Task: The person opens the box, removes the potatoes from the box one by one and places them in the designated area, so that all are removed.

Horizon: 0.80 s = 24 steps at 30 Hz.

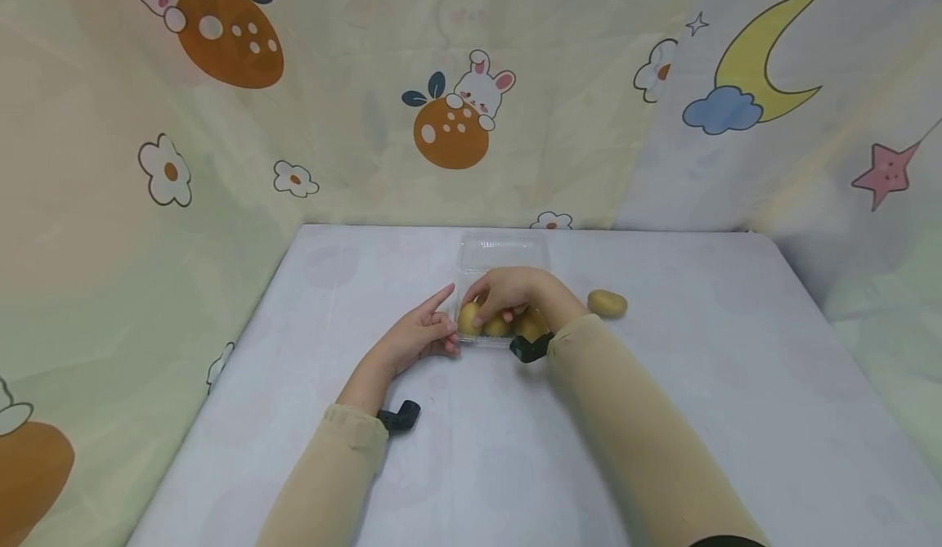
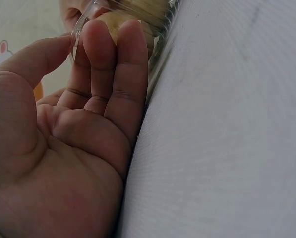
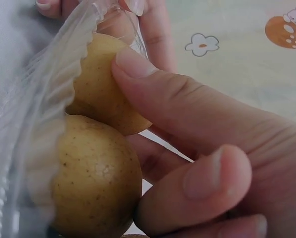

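Observation:
In the head view a clear plastic box [image 1: 504, 250] lies with its lid folded back. Several potatoes [image 1: 496, 326] sit in a row inside it. My right hand [image 1: 511, 289] reaches into the box and grips the leftmost potato [image 3: 100, 82], its thumb pressed on the skin. Another potato [image 3: 95, 178] is beside it, close to my curled fingers. At the box's left wall my left hand [image 1: 415, 338] pinches the plastic edge between thumb and curled fingers, while its index finger points away. The left wrist view shows these fingertips [image 2: 130, 44] against the box.
One loose potato [image 1: 607, 303] lies on the white table [image 1: 662, 416], to the right of the box. A printed cloth [image 1: 353, 122] hangs behind the table and along both sides. Each wrist wears a dark camera band [image 1: 399, 416].

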Each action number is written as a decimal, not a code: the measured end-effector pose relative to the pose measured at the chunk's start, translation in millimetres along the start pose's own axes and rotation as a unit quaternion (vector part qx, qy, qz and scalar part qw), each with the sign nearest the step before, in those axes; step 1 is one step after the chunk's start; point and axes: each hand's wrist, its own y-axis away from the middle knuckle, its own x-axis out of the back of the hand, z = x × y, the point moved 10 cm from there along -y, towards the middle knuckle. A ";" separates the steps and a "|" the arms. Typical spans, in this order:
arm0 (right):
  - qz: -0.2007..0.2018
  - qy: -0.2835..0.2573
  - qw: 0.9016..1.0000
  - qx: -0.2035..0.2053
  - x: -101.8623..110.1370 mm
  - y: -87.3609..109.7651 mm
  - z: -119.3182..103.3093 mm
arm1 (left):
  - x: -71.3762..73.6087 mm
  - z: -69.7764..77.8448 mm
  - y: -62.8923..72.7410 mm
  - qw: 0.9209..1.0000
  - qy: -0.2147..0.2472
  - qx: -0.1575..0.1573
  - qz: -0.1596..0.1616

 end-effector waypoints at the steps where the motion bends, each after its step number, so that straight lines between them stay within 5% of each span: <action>1: 0.000 -0.002 1.000 0.002 0.1 0.2 -0.3 | 0.0 -0.2 -0.1 1.000 0.000 0.000 0.000; 24: 0.048 -0.042 0.995 0.071 22.6 27.5 2.9 | -0.9 0.7 0.8 1.000 0.004 0.002 -0.001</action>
